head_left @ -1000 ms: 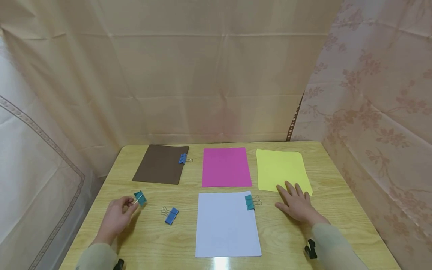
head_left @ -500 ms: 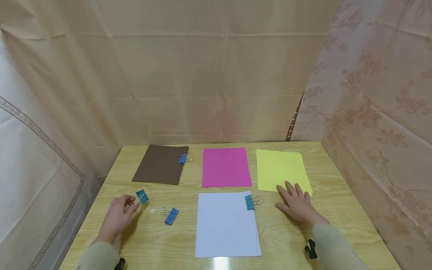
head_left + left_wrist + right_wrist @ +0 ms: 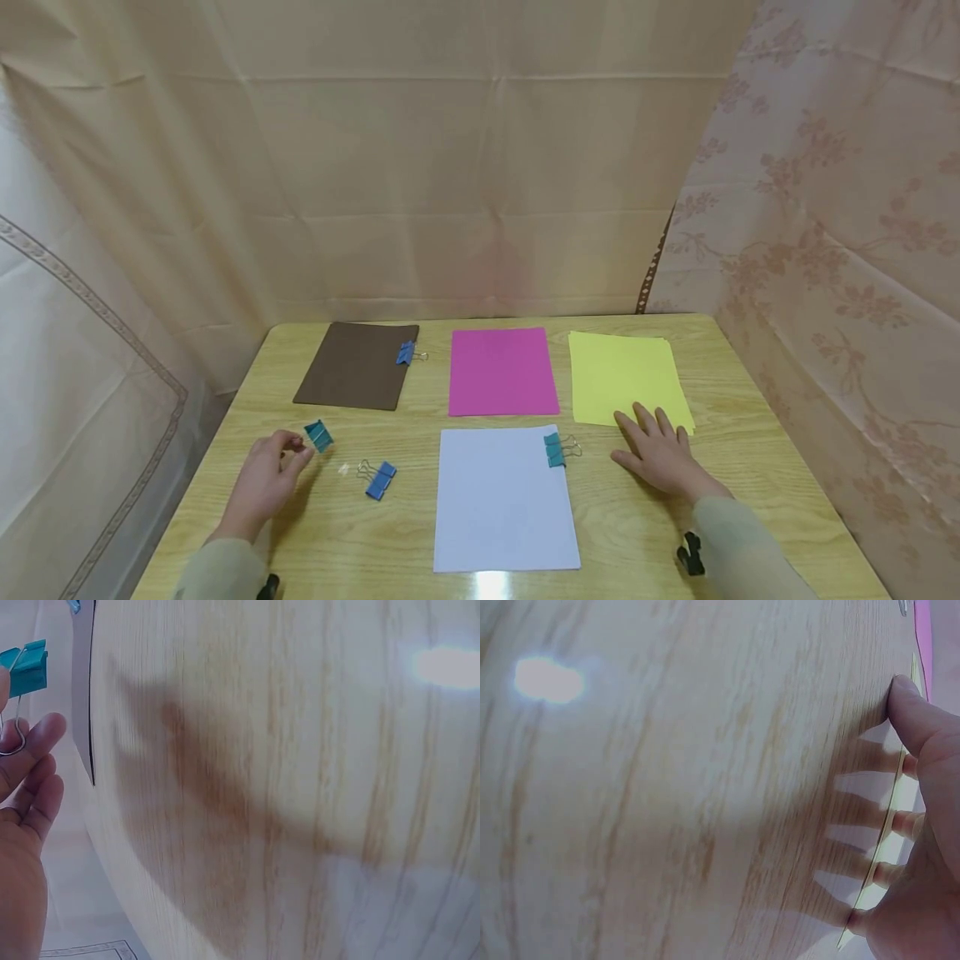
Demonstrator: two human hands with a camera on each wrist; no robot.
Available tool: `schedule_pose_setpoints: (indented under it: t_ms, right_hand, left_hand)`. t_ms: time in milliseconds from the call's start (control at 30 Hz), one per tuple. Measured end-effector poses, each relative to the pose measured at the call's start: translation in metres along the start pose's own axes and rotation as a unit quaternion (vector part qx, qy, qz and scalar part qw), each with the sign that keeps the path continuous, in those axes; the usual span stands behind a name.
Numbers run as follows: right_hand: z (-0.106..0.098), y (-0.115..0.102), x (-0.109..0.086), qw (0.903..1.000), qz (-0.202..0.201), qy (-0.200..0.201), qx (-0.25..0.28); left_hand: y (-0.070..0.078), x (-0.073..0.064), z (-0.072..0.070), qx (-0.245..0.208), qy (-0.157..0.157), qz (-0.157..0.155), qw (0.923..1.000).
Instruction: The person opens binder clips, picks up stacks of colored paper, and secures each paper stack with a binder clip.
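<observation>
My left hand [image 3: 264, 479] pinches a teal binder clip [image 3: 318, 436] by its wire handles, above the left side of the table. In the left wrist view the binder clip [image 3: 28, 669] sticks up past the fingertips, one silver handle loop showing. My right hand [image 3: 660, 454] lies with fingers spread on the near edge of a yellow paper stack [image 3: 626, 375], thumb on the wood beside it. A loose blue binder clip [image 3: 381, 480] rests on the table right of my left hand.
At the back, a brown stack [image 3: 356, 367] carries a blue binder clip [image 3: 406, 353] on its right edge; a magenta stack [image 3: 502, 372] lies mid-table. Nearer, a white paper stack [image 3: 506, 508] has a teal binder clip [image 3: 555, 450] at its upper right. Curtains surround the wooden table [image 3: 360, 550].
My left hand has shifted slightly, and the teal binder clip it holds has moved a little right and turned. My right hand stays where it was on the yellow paper.
</observation>
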State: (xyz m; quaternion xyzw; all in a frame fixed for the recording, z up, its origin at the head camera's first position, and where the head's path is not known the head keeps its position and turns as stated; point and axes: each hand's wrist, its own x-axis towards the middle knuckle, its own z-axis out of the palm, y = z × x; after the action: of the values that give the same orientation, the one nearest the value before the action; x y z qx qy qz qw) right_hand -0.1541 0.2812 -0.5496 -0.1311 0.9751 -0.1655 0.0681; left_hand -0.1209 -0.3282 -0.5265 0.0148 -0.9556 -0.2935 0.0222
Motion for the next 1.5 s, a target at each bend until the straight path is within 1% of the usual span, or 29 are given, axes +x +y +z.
schedule_pose_setpoints:
  t_ms: [333,467,667,800,1000,1133,1233,1333,1400,1500]
  right_hand:
    - [-0.001,-0.001,0.000,1.0000,-0.003,0.003,-0.004]
    - [-0.001,0.000,0.000,1.0000,-0.001,0.001,-0.002]
    - [0.001,0.005,0.002,0.9999,-0.008,0.009,0.005]
    - [-0.001,0.005,0.003,1.0000,-0.006,0.005,-0.002]
    - [-0.011,-0.001,0.002,0.9997,0.001,-0.001,-0.026]
    - [-0.013,0.002,0.003,0.9996,-0.004,0.016,-0.025]
    - [-0.013,0.007,0.005,0.9986,-0.017,0.044,-0.025]
    - [-0.014,0.012,0.007,0.9973,-0.022,0.068,-0.016]
    - [-0.015,0.014,0.008,0.9968,-0.016,0.078,-0.010]
    - [-0.019,0.017,0.009,0.9963,0.014,0.084,0.001]
  left_hand:
    - [0.001,0.000,0.005,0.001,0.029,0.016,0.9994]
    - [0.004,0.000,0.005,0.006,0.044,0.027,0.9987]
    - [0.010,-0.001,0.005,0.012,0.060,0.037,0.9974]
    - [0.013,-0.001,0.005,0.015,0.072,0.048,0.9961]
    - [0.014,0.000,0.007,0.020,0.088,0.068,0.9936]
    - [0.017,0.000,0.006,0.020,0.086,0.069,0.9937]
    - [0.018,0.001,0.007,0.021,0.085,0.069,0.9938]
    - [0.017,0.002,0.008,0.023,0.090,0.075,0.9928]
    - [0.017,0.002,0.010,0.023,0.096,0.081,0.9918]
    - [0.017,0.002,0.011,0.025,0.101,0.087,0.9907]
